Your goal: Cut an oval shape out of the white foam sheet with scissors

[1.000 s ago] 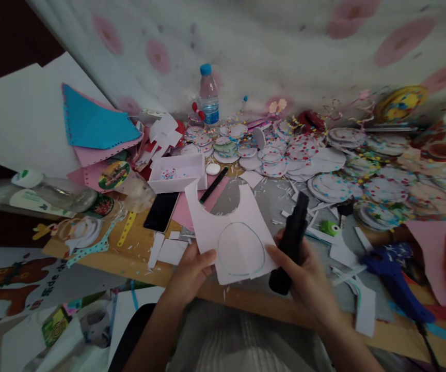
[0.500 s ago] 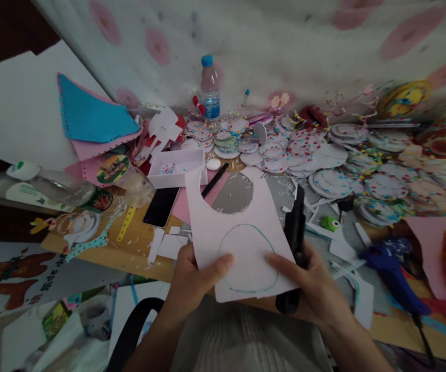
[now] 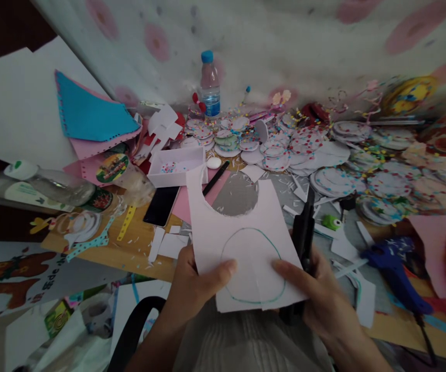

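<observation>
Between my hands is a sheet of white card (image 3: 209, 236), tilted toward me, with a round piece cut from its top edge. A green circle is drawn on its lower half. My left hand (image 3: 197, 292) grips the left edge, thumb on top and fingers behind. On the right edge, my right hand (image 3: 321, 297) pinches the card with its thumb on top. The same hand also holds a long black tool (image 3: 303, 230), which stands behind the card's right side; its exact kind is unclear. Most of my fingers are hidden.
White paper discs with coloured dots (image 3: 331, 181) lie in piles along the back. A white box (image 3: 176, 180), phone (image 3: 161, 205), black pen (image 3: 216, 177) and water bottle (image 3: 210, 90) stand or lie ahead. At right is a blue glue gun (image 3: 399, 276), with paper scraps (image 3: 343, 248) nearby.
The card and the black tool have shifted slightly right and toward me, along with my right hand. Both hands keep their hold.
</observation>
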Tool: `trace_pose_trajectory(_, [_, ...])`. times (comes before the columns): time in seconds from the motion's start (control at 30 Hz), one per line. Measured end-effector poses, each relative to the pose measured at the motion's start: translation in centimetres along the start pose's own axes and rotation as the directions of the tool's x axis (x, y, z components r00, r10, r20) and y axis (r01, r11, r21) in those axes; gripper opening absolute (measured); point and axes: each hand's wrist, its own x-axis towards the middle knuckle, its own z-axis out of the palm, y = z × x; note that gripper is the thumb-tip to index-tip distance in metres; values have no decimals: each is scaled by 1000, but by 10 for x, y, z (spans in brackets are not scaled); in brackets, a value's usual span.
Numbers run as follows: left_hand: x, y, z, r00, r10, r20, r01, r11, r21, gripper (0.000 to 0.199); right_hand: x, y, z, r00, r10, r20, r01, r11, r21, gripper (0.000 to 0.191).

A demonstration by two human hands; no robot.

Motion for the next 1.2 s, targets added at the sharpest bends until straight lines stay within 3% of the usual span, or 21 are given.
trace_pose_trajectory(0.1, [-1,1,0,999,-17,-29,18,1000,14,28,-2,-1,3,1000,1,-31,-2,1000,-26,48])
trace_pose_trajectory(0.3, [0,6,3,998,-27,48,26,1000,18,24,-6,-7,13,990,-15,-138,12,1000,-19,52])
trace_pose_trajectory(0.63, [9,1,0,982,-62,179,71,997,-41,31,-5,-2,12,982,-64,-178,50,995,-83,50])
trace_pose_trajectory(0.83, [22,3,-9,972,-45,230,45,999,5,30,2,10,5,984,-122,-129,104,985,-140,44])
trace_pose_trajectory(0.97, [35,29,-29,910,-86,405,31,989,142,29,18,14,-13,970,-235,57,240,966,-97,40])
trace_pose_trajectory(1.07, [44,49,-39,842,-209,498,27,937,349,32,29,5,-23,954,-293,58,291,956,37,34])
trace_pose_trajectory(1.13, [50,56,-38,780,-290,555,2,887,461,33,33,-1,-26,958,-287,8,285,955,79,32])
trace_pose_trajectory(1.2, [58,58,-32,680,-365,636,-39,848,528,30,34,-3,-27,971,-238,9,235,965,114,31])
